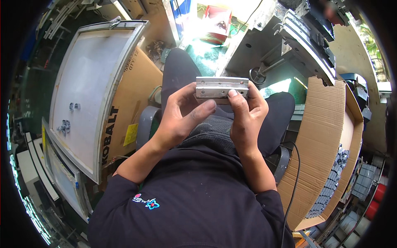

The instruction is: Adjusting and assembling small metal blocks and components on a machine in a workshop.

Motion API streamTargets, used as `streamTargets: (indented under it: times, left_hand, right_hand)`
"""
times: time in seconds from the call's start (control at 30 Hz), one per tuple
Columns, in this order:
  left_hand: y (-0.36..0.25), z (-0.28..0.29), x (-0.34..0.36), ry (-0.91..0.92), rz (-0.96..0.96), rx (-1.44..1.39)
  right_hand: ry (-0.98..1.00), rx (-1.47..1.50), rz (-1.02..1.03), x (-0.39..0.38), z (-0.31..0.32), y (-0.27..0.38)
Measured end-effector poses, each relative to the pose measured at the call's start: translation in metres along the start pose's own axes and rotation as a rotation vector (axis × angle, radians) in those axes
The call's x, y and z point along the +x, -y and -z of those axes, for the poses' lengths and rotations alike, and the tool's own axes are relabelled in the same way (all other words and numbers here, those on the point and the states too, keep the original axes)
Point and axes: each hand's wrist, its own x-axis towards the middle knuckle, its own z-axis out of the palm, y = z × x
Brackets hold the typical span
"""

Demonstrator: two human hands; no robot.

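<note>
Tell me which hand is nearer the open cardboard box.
Right. The right hand is left of the open cardboard box, gripping the metal piece; the left hand is farther left, at the piece's left end.

The floor (206,62) is green, and strong light falls on it in the upper middle, where it becomes almost white; another bright patch lies to the right. On the left there is a wide white board (91,62) in a pale frame, similar to a table top. A grey chair (149,124) stands in the middle. At the upper right, beyond a beige panel (345,49), some green leaves (369,41) are visible. Small bright lights (31,217) follow the left rim.
</note>
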Motion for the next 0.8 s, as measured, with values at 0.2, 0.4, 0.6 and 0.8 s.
streamTargets:
  times: [0.2, 0.4, 0.6, 0.8]
  left_hand:
    - [0.004, -0.013, 0.006, -0.124, 0.018, 0.008]
    - [0.002, -0.019, 0.005, -0.085, -0.06, -0.019]
    - [0.007, -0.019, 0.005, -0.142, 0.039, 0.06]
    - [0.008, -0.017, 0.004, -0.17, 0.01, 0.018]
  right_hand:
    - [-0.052, 0.023, 0.08, -0.003, -0.006, 0.0]
    - [-0.119, 0.127, -0.031, 0.003, -0.005, 0.002]
    - [-0.112, 0.113, 0.026, 0.004, -0.002, -0.007]
    - [-0.073, 0.107, 0.043, 0.003, -0.006, -0.004]
